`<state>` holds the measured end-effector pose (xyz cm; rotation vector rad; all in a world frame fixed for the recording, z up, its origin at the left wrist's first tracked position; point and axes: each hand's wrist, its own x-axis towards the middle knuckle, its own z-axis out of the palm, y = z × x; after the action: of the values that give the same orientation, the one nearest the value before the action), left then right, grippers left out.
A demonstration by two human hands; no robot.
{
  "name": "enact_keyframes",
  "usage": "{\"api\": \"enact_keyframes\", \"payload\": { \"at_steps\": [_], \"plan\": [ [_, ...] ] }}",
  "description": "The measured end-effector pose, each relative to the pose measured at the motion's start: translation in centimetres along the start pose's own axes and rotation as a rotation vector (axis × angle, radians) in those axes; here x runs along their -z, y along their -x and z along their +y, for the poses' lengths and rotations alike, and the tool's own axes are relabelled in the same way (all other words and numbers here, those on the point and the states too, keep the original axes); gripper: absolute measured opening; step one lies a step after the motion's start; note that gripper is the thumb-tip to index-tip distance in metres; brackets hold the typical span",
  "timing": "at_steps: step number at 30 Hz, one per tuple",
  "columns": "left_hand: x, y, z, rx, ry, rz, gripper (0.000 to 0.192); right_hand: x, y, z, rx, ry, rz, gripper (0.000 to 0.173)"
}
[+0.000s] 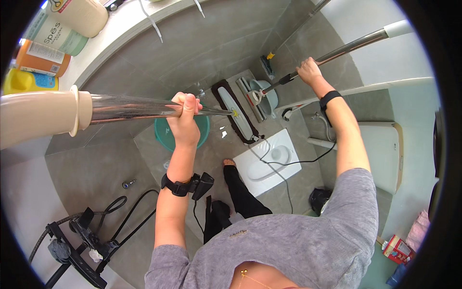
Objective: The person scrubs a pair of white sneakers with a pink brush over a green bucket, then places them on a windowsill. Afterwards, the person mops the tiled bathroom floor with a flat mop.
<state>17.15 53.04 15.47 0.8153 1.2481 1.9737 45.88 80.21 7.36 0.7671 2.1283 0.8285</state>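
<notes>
My left hand is wrapped around the metal pole of a flat mop, whose cream grip extends past the left rim. The dark-fringed mop head lies on the tiled floor. My right hand grips a second metal pole at the upper right. This one leads down past a black collar to a white and red fitting on a squeeze-mop head, beside a pale blue basin. A teal basin stands on the floor partly behind my left hand.
A white squat toilet is set in the floor, with a cable across it. Bottles line the ledge at upper left. A black folding frame stands at lower left. A brush with a yellow collar leans in the far corner. A cistern is at right.
</notes>
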Motion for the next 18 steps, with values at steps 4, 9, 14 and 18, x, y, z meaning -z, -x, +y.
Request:
{"api": "enact_keyframes", "payload": {
  "at_steps": [4, 9, 14, 18],
  "plan": [
    [0.3, -1.0, 0.1, 0.038, -0.068, -0.083, 0.032, -0.3, -0.6, 2.8, 0.109, 0.006, 0.116, 0.014],
    [0.6, -2.2, -0.4, 0.117, 0.015, 0.009, 0.028, -1.4, -1.1, 3.1, 0.002, -0.031, 0.072, 0.015],
    [0.6, -1.9, -0.5, 0.121, -0.017, 0.013, 0.025, -2.5, -0.5, 1.7, 0.024, -0.059, 0.081, 0.019],
    [0.4, -1.2, 0.4, 0.089, -0.024, 0.042, 0.009, 1.5, 1.2, -1.0, -0.081, -0.252, 0.334, 0.029]
  ]
}}
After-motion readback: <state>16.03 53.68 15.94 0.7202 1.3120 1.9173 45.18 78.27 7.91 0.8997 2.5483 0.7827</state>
